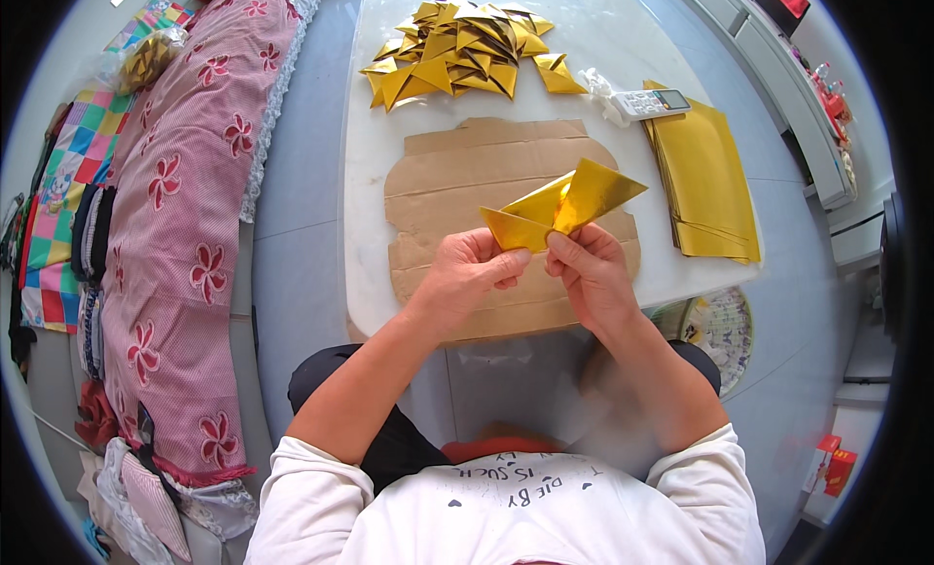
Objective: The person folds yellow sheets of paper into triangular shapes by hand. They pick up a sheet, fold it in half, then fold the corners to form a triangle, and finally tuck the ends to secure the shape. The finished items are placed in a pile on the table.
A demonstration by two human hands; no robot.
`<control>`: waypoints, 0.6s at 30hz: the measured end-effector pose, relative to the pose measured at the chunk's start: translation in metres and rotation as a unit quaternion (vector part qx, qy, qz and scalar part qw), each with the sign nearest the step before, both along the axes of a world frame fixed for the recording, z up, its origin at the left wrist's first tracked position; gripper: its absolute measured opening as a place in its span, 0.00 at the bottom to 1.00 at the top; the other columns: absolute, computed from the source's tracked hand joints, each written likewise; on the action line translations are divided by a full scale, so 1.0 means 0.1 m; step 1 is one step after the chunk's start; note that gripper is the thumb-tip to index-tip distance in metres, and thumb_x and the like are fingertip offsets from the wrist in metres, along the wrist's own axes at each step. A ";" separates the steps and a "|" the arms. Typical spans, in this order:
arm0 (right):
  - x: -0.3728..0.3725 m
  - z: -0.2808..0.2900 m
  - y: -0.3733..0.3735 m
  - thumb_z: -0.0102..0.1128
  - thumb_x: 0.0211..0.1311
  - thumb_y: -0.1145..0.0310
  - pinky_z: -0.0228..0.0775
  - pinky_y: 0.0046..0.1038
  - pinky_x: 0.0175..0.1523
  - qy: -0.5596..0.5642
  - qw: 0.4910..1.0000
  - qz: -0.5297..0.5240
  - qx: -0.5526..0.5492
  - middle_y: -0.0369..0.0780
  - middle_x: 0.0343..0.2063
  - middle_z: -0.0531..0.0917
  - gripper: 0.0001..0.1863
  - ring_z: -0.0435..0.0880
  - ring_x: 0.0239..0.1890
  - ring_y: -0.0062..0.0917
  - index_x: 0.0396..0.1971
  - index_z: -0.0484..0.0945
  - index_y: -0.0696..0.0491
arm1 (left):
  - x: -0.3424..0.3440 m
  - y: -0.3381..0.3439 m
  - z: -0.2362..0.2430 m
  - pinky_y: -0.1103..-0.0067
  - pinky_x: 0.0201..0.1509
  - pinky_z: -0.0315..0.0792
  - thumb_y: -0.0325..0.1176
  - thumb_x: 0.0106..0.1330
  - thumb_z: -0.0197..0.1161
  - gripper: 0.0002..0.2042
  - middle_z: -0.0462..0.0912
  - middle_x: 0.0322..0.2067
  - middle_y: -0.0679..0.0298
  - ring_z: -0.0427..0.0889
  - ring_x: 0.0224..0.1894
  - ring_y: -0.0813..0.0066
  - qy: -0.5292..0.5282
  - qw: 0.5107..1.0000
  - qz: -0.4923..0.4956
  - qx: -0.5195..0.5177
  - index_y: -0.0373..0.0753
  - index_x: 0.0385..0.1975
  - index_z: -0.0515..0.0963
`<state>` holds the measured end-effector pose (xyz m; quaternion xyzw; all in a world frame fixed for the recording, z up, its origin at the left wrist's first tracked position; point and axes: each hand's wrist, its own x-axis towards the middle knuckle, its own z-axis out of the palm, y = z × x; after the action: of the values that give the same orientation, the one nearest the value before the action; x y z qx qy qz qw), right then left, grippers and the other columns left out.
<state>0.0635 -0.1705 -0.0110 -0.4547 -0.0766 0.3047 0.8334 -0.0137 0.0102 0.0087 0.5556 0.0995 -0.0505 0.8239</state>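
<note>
A sheet of shiny gold paper (584, 197), partly folded with pointed corners, is held up between my two hands. My left hand (465, 269) pinches its lower left part between thumb and fingers. With thumb and fingertips closed, my right hand (595, 270) grips the lower edge close by. Beneath them a flat piece of brown cardboard (448, 215) lies on the white table (365, 264). A heap of folded gold paper pieces (457, 50) sits at the far side. To the right lies a stack of flat gold paper sheets (708, 181).
A white remote-like handset (650, 103) rests on the far end of the stack, beside crumpled white plastic (601, 88). Along the left runs a seat with a pink flowered cover (185, 186) and folded clothes (89, 234). Low cabinets (778, 69) line the right.
</note>
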 end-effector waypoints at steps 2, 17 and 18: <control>0.00 0.03 0.01 0.66 0.64 0.72 0.67 0.18 0.38 0.007 1.000 -0.002 -0.015 0.33 0.29 0.81 0.04 0.76 0.31 0.14 0.35 0.80 0.54 | 0.00 -0.03 0.02 0.82 0.36 0.72 0.31 0.64 0.69 0.08 0.83 0.30 0.68 0.77 0.31 0.82 0.012 1.000 0.019 -0.006 0.36 0.40 0.83; 0.00 0.03 0.01 0.66 0.63 0.72 0.67 0.17 0.36 0.037 0.999 0.001 -0.023 0.33 0.27 0.80 0.04 0.75 0.28 0.14 0.33 0.80 0.53 | -0.02 -0.02 -0.08 0.84 0.30 0.68 0.33 0.63 0.71 0.07 0.79 0.26 0.72 0.73 0.26 0.84 0.036 0.999 0.016 -0.011 0.39 0.35 0.81; 0.01 0.03 0.02 0.66 0.63 0.72 0.67 0.17 0.36 0.030 0.999 -0.003 -0.025 0.32 0.27 0.80 0.04 0.75 0.28 0.14 0.33 0.80 0.53 | -0.02 -0.02 -0.08 0.84 0.31 0.68 0.34 0.64 0.71 0.08 0.80 0.26 0.71 0.74 0.27 0.84 0.036 0.999 0.015 -0.021 0.39 0.35 0.81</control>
<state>0.0642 -0.1690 -0.0083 -0.4665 -0.0422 0.3173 0.8246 -0.0155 0.0084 0.0003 0.5345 0.1362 -0.0602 0.8320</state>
